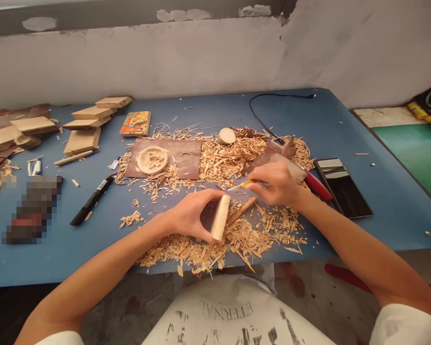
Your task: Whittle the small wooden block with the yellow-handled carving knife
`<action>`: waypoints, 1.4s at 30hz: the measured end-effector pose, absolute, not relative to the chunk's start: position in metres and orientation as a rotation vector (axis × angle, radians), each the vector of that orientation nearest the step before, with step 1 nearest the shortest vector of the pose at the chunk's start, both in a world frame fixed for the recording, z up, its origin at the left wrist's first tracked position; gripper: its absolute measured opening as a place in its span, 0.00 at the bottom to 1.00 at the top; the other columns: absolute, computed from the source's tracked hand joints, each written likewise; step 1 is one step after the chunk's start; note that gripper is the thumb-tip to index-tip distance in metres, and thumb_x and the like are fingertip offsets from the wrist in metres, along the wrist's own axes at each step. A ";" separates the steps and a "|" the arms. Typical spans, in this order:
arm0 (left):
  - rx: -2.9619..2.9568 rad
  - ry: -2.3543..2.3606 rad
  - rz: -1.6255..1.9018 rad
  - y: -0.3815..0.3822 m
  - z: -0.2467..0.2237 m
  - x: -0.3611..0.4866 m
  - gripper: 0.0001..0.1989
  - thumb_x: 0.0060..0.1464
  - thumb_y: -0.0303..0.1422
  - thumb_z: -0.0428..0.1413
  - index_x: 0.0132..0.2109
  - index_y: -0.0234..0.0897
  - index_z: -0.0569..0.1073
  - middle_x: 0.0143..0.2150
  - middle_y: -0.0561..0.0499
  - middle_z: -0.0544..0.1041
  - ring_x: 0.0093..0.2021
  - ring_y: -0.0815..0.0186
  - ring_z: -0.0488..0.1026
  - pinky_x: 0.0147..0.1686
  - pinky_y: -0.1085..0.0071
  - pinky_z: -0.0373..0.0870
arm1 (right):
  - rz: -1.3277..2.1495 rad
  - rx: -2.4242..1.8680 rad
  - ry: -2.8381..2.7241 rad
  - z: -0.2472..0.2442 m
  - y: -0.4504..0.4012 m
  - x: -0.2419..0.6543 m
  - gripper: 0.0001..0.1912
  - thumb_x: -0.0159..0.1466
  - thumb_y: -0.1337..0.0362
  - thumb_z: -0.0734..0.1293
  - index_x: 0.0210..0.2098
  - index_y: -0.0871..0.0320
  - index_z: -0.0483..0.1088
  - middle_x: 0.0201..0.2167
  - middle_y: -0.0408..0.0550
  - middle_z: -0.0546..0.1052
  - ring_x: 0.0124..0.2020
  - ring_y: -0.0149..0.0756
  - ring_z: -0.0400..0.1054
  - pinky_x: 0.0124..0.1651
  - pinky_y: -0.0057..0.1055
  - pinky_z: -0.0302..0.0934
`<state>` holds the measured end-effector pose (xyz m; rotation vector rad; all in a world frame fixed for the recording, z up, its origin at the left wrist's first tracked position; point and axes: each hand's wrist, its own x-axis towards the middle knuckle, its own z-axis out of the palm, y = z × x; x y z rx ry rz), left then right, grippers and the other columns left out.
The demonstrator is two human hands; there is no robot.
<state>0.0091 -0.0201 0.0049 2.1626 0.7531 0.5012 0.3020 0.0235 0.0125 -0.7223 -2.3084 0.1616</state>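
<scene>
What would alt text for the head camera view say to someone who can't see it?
A person's left hand grips a wooden block while the right hand holds a yellow-handled tool, its tip near the block's far end. Wood shavings litter the blue table around them.

Dark pixelated object [34, 209], identity unclear

Head camera: worn on the person's head, looking forward and down.
Shirt [201, 309]: nearest, at the lower border, seen from above.
Left hand [190, 213] and right hand [275, 181]: near mid-frame, at arm's reach.
Blue table [395, 211]: viewed obliquely from over its near edge, far right corner included.
Wall [165, 60]: farthest, across the upper part.
</scene>
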 end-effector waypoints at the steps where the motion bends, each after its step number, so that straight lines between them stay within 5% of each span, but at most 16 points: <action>1: 2.157 0.755 0.504 -0.020 0.005 0.009 0.47 0.35 0.52 0.72 0.61 0.41 0.67 0.57 0.42 0.78 0.54 0.49 0.78 0.54 0.54 0.74 | 0.178 -0.687 -2.339 0.011 0.020 0.297 0.16 0.70 0.54 0.66 0.30 0.57 0.72 0.21 0.40 0.73 0.21 0.29 0.64 0.28 0.31 0.53; 42: 2.200 0.729 0.507 -0.020 0.003 0.010 0.46 0.36 0.51 0.73 0.59 0.39 0.66 0.54 0.43 0.78 0.51 0.51 0.78 0.50 0.56 0.74 | 0.217 -0.595 -2.424 0.001 0.010 0.284 0.19 0.73 0.53 0.64 0.30 0.59 0.71 0.20 0.40 0.70 0.21 0.29 0.61 0.29 0.31 0.51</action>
